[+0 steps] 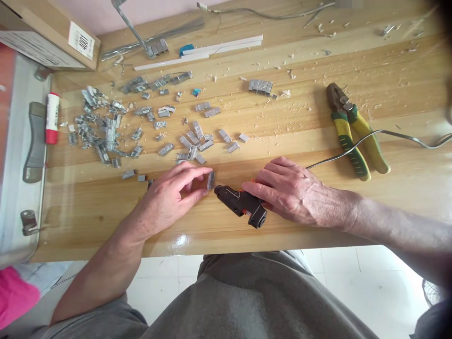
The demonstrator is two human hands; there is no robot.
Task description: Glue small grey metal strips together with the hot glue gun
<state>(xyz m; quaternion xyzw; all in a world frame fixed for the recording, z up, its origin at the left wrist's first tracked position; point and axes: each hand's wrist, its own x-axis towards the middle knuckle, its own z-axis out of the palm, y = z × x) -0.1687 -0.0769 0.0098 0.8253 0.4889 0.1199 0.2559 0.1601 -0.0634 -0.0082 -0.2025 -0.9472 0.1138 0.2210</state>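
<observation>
My left hand [173, 190] pinches a small grey block [211, 180] between thumb and forefinger, just above the wooden table. In my right hand [293, 193] is a black hot glue gun [240, 202], my fingers wrapped around its handle. The gun's nozzle points left and comes right up to the block; I cannot tell if they touch. Beyond my left hand lie several loose silvery-grey pieces [194, 136]. A short joined row of such blocks [260, 87] sits farther back.
Pliers [353, 132] with yellow-green handles lie at the right, the gun's cord [399, 133] crossing them. A heap of grey scraps [95, 117], a red-white marker [52, 117] and a cardboard box [52, 35] are at the left. White strips [222, 47] and shavings lie toward the back.
</observation>
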